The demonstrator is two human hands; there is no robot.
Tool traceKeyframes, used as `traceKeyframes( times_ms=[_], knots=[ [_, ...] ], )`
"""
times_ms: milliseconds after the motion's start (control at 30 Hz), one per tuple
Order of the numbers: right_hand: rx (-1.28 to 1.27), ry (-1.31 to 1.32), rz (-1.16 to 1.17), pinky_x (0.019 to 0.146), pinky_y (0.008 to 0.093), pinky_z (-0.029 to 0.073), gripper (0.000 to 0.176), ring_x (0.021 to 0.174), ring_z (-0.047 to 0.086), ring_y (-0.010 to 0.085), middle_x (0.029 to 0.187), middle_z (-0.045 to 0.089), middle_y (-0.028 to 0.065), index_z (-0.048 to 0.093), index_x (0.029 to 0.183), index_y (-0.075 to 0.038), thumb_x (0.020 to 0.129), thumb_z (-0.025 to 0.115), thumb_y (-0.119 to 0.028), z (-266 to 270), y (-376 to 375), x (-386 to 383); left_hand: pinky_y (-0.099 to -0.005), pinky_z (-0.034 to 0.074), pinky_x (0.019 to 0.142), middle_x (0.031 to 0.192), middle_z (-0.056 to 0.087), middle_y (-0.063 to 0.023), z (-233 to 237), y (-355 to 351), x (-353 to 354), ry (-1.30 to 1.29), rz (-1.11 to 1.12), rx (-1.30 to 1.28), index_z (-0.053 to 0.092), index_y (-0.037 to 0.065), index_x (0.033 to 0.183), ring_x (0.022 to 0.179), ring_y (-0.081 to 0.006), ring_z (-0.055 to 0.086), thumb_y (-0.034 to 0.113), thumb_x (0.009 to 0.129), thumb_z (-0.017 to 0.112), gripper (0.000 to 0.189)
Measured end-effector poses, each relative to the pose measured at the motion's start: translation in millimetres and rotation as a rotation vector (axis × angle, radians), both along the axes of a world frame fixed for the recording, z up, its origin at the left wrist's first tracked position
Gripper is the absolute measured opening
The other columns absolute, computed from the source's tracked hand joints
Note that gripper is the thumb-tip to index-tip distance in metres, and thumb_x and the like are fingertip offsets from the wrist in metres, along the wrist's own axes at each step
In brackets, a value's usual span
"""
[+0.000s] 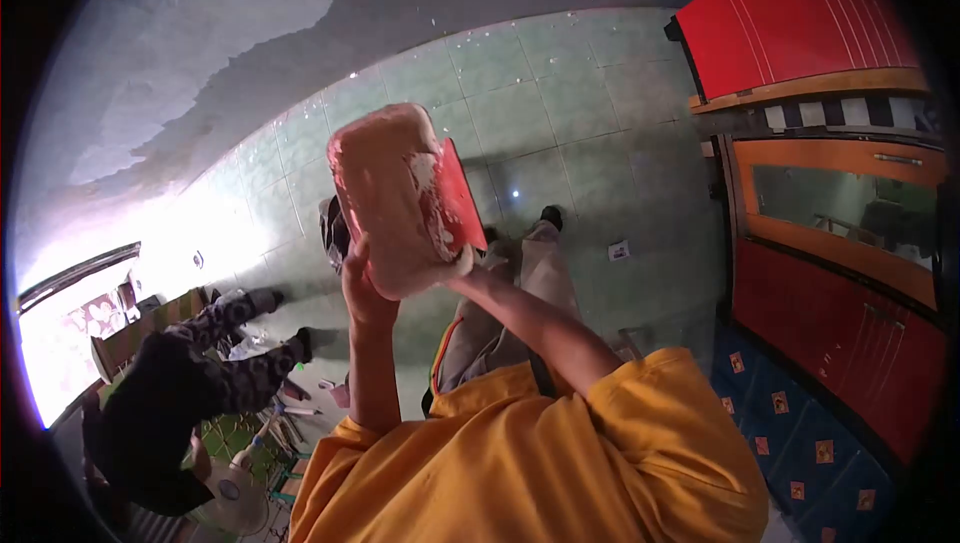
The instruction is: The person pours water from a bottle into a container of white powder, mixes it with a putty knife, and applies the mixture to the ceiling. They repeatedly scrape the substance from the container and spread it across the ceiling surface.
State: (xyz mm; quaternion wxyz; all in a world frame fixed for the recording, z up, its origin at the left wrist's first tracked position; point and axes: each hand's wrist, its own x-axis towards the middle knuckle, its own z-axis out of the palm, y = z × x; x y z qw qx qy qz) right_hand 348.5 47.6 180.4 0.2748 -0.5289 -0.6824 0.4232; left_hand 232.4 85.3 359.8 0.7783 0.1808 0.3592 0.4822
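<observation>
A rounded red plastic tray (385,198), coated in pale wet paste, is held up in front of me above the floor. My left hand (362,281) is closed on its lower left edge, the thumb lying on the near side. A flat red plastic piece (462,198) sticks out along the tray's right side, with white paste smeared beside it. My right hand (462,265) is at the lower right corner, close to this red piece. Paste and the tray hide most of its fingers, so its grip does not show.
A grey wall (240,13) with a darker patch rises ahead. White specks lie on the green tiled floor (590,163). Red cabinets (820,323) stand at the right. At lower left, a person in dark clothes (150,413) is near a fan (232,493) and a bright opening.
</observation>
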Motion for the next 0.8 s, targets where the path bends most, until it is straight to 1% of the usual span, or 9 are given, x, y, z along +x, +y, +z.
traceKeyframes(
  times_ms=[67,200,233,333,367,467,567,667,800],
  knots=[
    [0.062,-0.005,-0.078,0.105,0.0466,0.046,0.068,0.120,0.057,0.0361,0.132,0.057,0.0175,0.044,0.143,-0.003,0.087,0.073,-0.030,-10.9,-5.6,-4.8,-0.0442,0.034,0.117,0.153,0.042,-0.0152,2.6,1.1,8.9,0.031,-0.088,0.038,0.028,0.001,0.155,0.140,-0.0306,0.044,0.035,0.095,0.053,0.073],
    [0.140,-0.014,-0.165,0.107,0.0471,0.044,0.067,0.123,0.054,0.0355,0.135,0.055,0.0175,0.044,0.144,-0.003,0.089,0.070,-0.030,-20.7,-13.4,-9.2,-0.0407,0.032,0.118,0.155,0.039,-0.0146,8.1,6.3,29.3,0.089,-0.164,0.048,0.026,0.002,0.157,0.142,-0.0280,0.040,0.036,0.092,0.058,0.080],
    [0.153,-0.014,-0.179,0.107,0.0473,0.043,0.067,0.124,0.054,0.0353,0.135,0.055,0.0175,0.043,0.144,-0.003,0.090,0.069,-0.031,-21.7,-14.2,-10.2,-0.0396,0.031,0.118,0.156,0.038,-0.0137,14.3,8.6,35.3,0.095,-0.177,0.087,0.025,0.002,0.157,0.143,-0.0265,0.038,0.038,0.091,0.061,0.084],
    [0.187,-0.005,-0.205,0.108,0.0477,0.042,0.066,0.126,0.052,0.0349,0.137,0.053,0.0174,0.043,0.145,-0.002,0.091,0.067,-0.031,-24.9,-12.4,-16.2,-0.0443,0.036,0.117,0.152,0.044,-0.0160,0.2,4.8,37.3,0.160,-0.148,0.064,0.031,0.001,0.155,0.140,-0.0303,0.045,0.042,0.094,0.050,0.076],
    [0.195,-0.002,-0.214,0.109,0.0478,0.041,0.065,0.127,0.051,0.0348,0.138,0.052,0.0174,0.043,0.145,-0.002,0.092,0.066,-0.031,-24.9,-13.0,-17.7,-0.0441,0.036,0.117,0.152,0.044,-0.0159,-0.6,3.9,34.7,0.141,-0.178,0.048,0.030,0.000,0.154,0.140,-0.0299,0.044,0.039,0.095,0.048,0.073],
    [0.209,0.003,-0.244,0.110,0.0482,0.040,0.064,0.129,0.049,0.0344,0.140,0.051,0.0174,0.042,0.146,-0.002,0.093,0.064,-0.032,-25.2,-12.2,-17.6,-0.0439,0.038,0.115,0.151,0.046,-0.0168,-4.4,1.4,37.4,0.154,-0.164,0.050,0.032,0.000,0.153,0.138,-0.0302,0.047,0.038,0.095,0.048,0.071],
    [0.226,0.006,-0.272,0.111,0.0487,0.038,0.063,0.132,0.048,0.0339,0.142,0.049,0.0173,0.042,0.146,-0.002,0.095,0.062,-0.033,-22.4,-12.3,-13.5,-0.0392,0.033,0.117,0.154,0.040,-0.0134,4.1,4.3,37.4,0.132,-0.232,-0.009,0.025,0.001,0.158,0.141,-0.0255,0.041,0.043,0.091,0.060,0.086],
    [0.246,0.009,-0.294,0.113,0.0491,0.037,0.063,0.134,0.046,0.0335,0.144,0.048,0.0173,0.041,0.147,-0.001,0.096,0.060,-0.033,-17.7,-11.8,-7.2,-0.0438,0.043,0.111,0.143,0.052,-0.0179,-16.0,0.9,34.2,0.112,-0.190,-0.011,0.041,-0.002,0.146,0.132,-0.0306,0.053,0.037,0.095,0.048,0.064],
    [0.294,0.043,-0.328,0.115,0.0497,0.035,0.062,0.137,0.043,0.0330,0.147,0.045,0.0173,0.040,0.147,-0.001,0.098,0.057,-0.034,-9.8,-6.5,-3.3,-0.0438,0.043,0.111,0.143,0.053,-0.0166,-9.3,5.2,44.1,0.021,-0.154,0.001,0.042,0.000,0.146,0.130,-0.0297,0.054,0.036,0.096,0.048,0.062]
  ],
)
